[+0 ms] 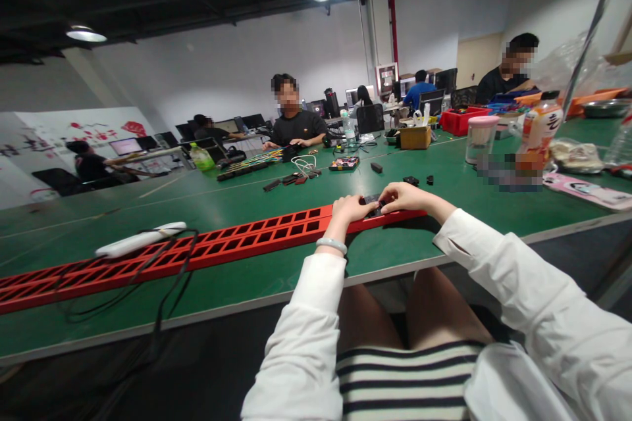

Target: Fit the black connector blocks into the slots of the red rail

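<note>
A long red slotted rack [266,232] with two rows of square openings lies across the green table. At its right end, small black plastic parts [374,205] sit between my hands. My left hand [349,208] rests on the rack, its fingers closed against the left side of the black parts. From the right, my right hand [403,197] pinches at the same black parts, thumb and fingertips bent together. The fingers partly cover these parts, so their exact kind cannot be made out.
A white power strip [143,239] with a black cable [170,293] lies over the rack's left part. Small black pieces [411,180] are beyond my right hand. A pink-lidded cup [480,141] and a drink bottle [540,131] stand right. A person [297,122] sits opposite.
</note>
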The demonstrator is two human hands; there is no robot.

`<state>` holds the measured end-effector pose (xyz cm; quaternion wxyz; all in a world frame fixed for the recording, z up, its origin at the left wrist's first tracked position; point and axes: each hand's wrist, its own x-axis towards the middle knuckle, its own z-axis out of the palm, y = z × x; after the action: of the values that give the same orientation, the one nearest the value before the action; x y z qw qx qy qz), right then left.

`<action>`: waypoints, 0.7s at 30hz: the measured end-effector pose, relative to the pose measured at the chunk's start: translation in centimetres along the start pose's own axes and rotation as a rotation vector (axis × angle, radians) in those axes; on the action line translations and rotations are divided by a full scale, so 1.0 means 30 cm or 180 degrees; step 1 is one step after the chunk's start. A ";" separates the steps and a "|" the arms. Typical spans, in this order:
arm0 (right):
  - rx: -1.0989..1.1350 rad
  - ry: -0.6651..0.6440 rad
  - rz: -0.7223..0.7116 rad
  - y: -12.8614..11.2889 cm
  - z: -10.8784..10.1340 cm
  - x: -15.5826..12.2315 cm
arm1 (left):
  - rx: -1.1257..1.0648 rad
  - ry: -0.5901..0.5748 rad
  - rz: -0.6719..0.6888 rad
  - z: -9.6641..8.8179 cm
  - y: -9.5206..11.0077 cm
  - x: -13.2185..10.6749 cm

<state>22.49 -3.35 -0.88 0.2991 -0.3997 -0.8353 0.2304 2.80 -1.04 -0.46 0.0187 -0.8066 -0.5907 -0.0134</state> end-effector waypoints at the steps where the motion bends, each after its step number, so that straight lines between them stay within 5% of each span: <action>1: 0.0003 -0.0005 0.0001 -0.001 0.000 -0.001 | 0.0002 0.0004 0.0005 0.000 0.000 0.000; 21: -0.0138 0.0137 -0.0096 0.010 0.022 0.007 | -0.0004 0.0008 -0.0017 -0.003 0.006 -0.010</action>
<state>22.08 -3.12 -1.48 0.3117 -0.3983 -0.8394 0.1990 2.88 -1.39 -0.40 0.0188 -0.8050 -0.5928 -0.0149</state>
